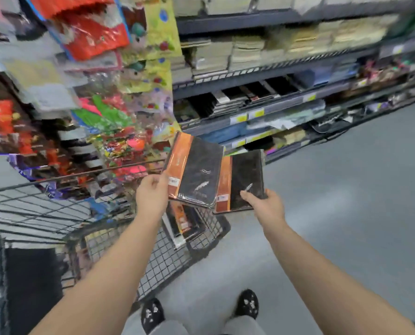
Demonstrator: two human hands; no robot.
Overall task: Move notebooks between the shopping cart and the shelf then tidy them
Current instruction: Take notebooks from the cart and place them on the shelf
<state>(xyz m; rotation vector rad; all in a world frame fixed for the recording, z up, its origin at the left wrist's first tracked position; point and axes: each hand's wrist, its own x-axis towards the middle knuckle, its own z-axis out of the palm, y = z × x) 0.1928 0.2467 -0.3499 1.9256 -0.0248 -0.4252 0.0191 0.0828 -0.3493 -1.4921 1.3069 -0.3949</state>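
Head | left hand [152, 192] grips notebook [196, 170] | right hand [265, 201] grips second notebook [244, 180]

two held notebooks [194, 170], one cart [153, 257], two hands [152, 193]

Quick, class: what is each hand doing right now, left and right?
Left hand: closed on the left notebook, above the cart.
Right hand: closed on the right notebook.

Both hands, left [152, 194] and right [265, 203], outstretched, fingers clamped.
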